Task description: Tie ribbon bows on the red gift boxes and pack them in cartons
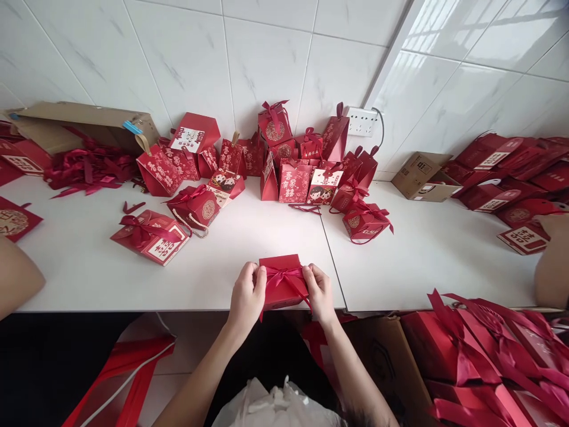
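Observation:
A small red gift box [281, 298] rests at the table's front edge, straight in front of me. Across its top a red ribbon bow [284, 275] is tied. My left hand [249, 292] is closed at the box's left side, its thumb and fingers pinching the ribbon's left part. On the opposite side my right hand [319, 290] pinches the bow's right part. Ribbon tails hang down by both hands. The box's underside and the fingertips are partly hidden.
Finished-looking red boxes [153, 236] and a box with a cord [365, 222] lie farther back. A ribbon heap [91, 169] is at left. Bowed boxes [480, 344] fill a carton [386, 356] at right. Other people's arms [18, 276] show at both edges.

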Tool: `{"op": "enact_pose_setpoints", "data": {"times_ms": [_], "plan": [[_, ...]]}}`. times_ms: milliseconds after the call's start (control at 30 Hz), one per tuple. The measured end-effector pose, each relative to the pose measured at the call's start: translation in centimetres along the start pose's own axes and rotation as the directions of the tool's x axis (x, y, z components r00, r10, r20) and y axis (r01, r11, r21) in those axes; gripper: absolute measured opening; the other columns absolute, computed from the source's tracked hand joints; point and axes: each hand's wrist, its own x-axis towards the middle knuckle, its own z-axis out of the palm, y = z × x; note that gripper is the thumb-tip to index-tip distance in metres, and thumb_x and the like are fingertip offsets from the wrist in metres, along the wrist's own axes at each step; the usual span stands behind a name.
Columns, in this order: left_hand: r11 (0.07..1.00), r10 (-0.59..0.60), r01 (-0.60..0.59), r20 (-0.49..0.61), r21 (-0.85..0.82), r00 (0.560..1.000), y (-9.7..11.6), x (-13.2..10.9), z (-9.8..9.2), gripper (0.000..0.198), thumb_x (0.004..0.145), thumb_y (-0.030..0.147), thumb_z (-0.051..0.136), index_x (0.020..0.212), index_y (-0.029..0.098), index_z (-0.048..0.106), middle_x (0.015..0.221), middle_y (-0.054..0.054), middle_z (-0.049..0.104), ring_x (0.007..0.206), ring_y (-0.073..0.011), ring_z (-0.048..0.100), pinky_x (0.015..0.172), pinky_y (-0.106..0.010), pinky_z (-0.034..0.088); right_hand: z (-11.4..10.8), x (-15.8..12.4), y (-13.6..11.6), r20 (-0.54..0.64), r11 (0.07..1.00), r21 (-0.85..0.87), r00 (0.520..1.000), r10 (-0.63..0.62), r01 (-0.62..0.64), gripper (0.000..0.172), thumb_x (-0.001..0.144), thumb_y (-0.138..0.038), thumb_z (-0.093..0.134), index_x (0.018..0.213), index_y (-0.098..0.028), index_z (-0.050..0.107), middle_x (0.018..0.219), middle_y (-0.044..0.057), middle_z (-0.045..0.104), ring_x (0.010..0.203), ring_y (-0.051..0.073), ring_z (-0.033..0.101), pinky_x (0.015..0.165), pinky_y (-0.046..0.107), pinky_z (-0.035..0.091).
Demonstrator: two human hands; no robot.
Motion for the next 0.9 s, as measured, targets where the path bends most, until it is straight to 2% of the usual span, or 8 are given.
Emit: {"op": "enact_pose_setpoints", "data": {"times_ms": [67, 133, 267, 400, 467, 567, 733, 900], "plan": [[0.999, -0.022, 0.022, -0.016, -0.031, 1.000, -0.1, -0.1, 0.0, 0.030, 0.088, 0.040, 0.036, 0.063, 0.023, 0.030, 0.056, 0.004, 0.037, 0.051, -0.0131, 0.039, 0.049, -0.025, 0.032, 0.2, 0.1, 0.0, -0.025, 1.000, 0.025, 1.000, 0.007, -0.007, 0.047, 0.082, -0.060, 0.045, 0.058, -0.022, 0.030, 0.056, -0.006, 0.028, 0.052, 0.009, 0.024, 0.048, 0.023, 0.026], [0.996, -0.052, 0.053, 0.014, -0.078, 0.999, -0.2, 0.1, -0.1, 0.032, 0.086, 0.041, 0.038, 0.062, 0.023, 0.030, 0.054, 0.005, 0.034, 0.049, -0.0125, 0.036, 0.048, -0.024, 0.031, 0.1, 0.2, 0.0, -0.016, 0.999, 0.041, 0.999, 0.037, -0.036, 0.049, 0.080, -0.062, 0.046, 0.057, -0.022, 0.029, 0.055, -0.006, 0.028, 0.050, 0.008, 0.024, 0.046, 0.023, 0.026], [0.991, -0.026, 0.042, 0.120, -0.130, 0.992, -0.5, 1.1, -1.0, 0.036, 0.083, 0.044, 0.041, 0.057, 0.022, 0.029, 0.052, 0.005, 0.029, 0.048, -0.0113, 0.033, 0.048, -0.024, 0.030, -0.9, 0.6, -0.4, 0.118, 0.994, 0.003, 0.987, 0.112, -0.113, 0.052, 0.075, -0.067, 0.051, 0.057, -0.022, 0.033, 0.049, -0.007, 0.031, 0.042, 0.007, 0.028, 0.039, 0.021, 0.025], [0.997, 0.016, -0.008, 0.109, -0.074, 0.994, -0.3, 1.9, -1.9, 0.034, 0.081, 0.048, 0.043, 0.061, 0.022, 0.038, 0.055, 0.005, 0.037, 0.053, -0.0121, 0.040, 0.052, -0.024, 0.035, -2.0, 0.8, -0.7, 0.191, 0.991, 0.053, 0.975, 0.112, -0.124, 0.053, 0.076, -0.070, 0.047, 0.059, -0.021, 0.038, 0.048, -0.008, 0.032, 0.040, 0.007, 0.033, 0.038, 0.021, 0.030], [0.999, 0.002, 0.003, 0.159, -0.033, 0.987, 0.1, 1.9, -2.2, 0.033, 0.080, 0.048, 0.047, 0.063, 0.021, 0.041, 0.057, 0.005, 0.041, 0.054, -0.0118, 0.042, 0.054, -0.023, 0.035, -2.1, 0.9, -0.8, 0.183, 0.988, 0.098, 0.978, 0.099, -0.118, 0.054, 0.078, -0.071, 0.043, 0.058, -0.021, 0.036, 0.049, -0.008, 0.028, 0.040, 0.006, 0.031, 0.038, 0.020, 0.030], [0.999, -0.048, 0.047, 0.230, 0.008, 0.972, 0.8, 1.7, -2.4, 0.032, 0.079, 0.047, 0.051, 0.064, 0.020, 0.042, 0.059, 0.005, 0.044, 0.055, -0.0110, 0.043, 0.053, -0.022, 0.035, -1.8, 0.8, -0.9, 0.188, 0.991, 0.067, 0.977, 0.103, -0.117, 0.053, 0.079, -0.068, 0.044, 0.058, -0.021, 0.036, 0.049, -0.007, 0.030, 0.041, 0.006, 0.031, 0.039, 0.021, 0.028], [0.981, -0.126, 0.157, 0.239, -0.116, 0.963, 1.0, 1.0, -1.8, 0.034, 0.079, 0.047, 0.052, 0.062, 0.020, 0.041, 0.057, 0.005, 0.045, 0.053, -0.0108, 0.043, 0.050, -0.021, 0.033, -1.1, 1.0, -1.1, 0.153, 0.995, 0.032, 0.984, 0.093, -0.099, 0.051, 0.079, -0.063, 0.050, 0.056, -0.021, 0.033, 0.049, -0.007, 0.031, 0.041, 0.006, 0.030, 0.038, 0.020, 0.026], [0.936, -0.143, 0.174, 0.122, -0.307, 0.982, 0.5, -0.3, -0.7, 0.036, 0.081, 0.046, 0.051, 0.061, 0.020, 0.037, 0.054, 0.006, 0.035, 0.051, -0.0087, 0.036, 0.048, -0.019, 0.030, -0.7, 1.1, -0.6, 0.137, 0.994, 0.053, 0.987, 0.087, -0.095, 0.051, 0.078, -0.064, 0.051, 0.056, -0.021, 0.034, 0.048, -0.007, 0.032, 0.040, 0.006, 0.030, 0.037, 0.020, 0.025]]}}
